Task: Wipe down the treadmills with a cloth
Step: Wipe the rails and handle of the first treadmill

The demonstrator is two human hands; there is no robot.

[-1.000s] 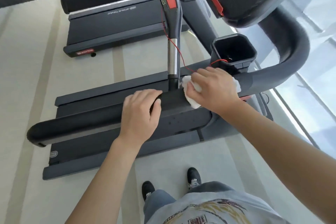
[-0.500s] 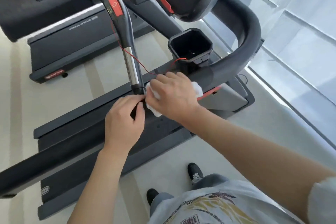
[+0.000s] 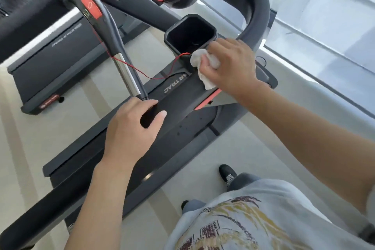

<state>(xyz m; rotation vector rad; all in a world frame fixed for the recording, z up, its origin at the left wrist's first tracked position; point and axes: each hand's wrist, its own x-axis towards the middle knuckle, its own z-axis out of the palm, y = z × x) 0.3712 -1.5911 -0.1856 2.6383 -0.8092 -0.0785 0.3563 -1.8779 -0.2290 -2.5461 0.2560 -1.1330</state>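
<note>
Right hand [image 3: 231,65] slid cloth [image 3: 205,63] toward cup holder [image 3: 190,34] | left hand [image 3: 132,126] grips handrail [image 3: 178,105]

Person, head view. Both forearms bare; left hand [image 3: 129,126] and right hand [image 3: 229,63] ungloved, no rings or watch visible. Pale grey short-sleeved T-shirt [image 3: 253,219] with a yellow, black and dark red printed graphic on the front. Blue-grey denim trousers [image 3: 243,180]. Black shoes [image 3: 227,172] with white laces.
</note>
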